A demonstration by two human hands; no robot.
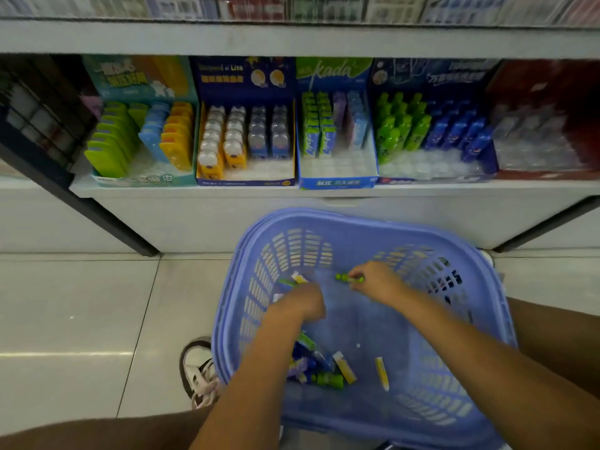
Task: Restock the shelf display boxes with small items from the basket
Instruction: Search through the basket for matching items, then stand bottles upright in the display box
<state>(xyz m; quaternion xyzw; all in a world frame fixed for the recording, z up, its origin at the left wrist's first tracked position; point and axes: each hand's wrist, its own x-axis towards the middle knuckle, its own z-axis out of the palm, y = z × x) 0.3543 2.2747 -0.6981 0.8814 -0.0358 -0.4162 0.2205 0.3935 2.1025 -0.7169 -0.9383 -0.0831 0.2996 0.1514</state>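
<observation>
Pale glossy floor tiles [81, 303] meet a white shelf [194, 193] carrying 5 display boxes: teal box [143, 181], navy box [246, 181], blue kada box [337, 182], dark blue bottle box [435, 180] and red box [552, 92]. Each is part filled, with clear tray cells showing at the front. 1 lavender-blue basket [324, 216], plastic with slatted walls, stands on the floor before the shelf. Left hand [300, 303], inside the basket, grips a clutch of small packs [293, 280], green and yellow; count not legible. Right hand [376, 280], also inside, pinches 1 green bottle-shaped item [347, 278]. Loose pile [311, 365] lies by the near wall, too blurred to count. 1 yellow stick [382, 373] lies near it, apart.
</observation>
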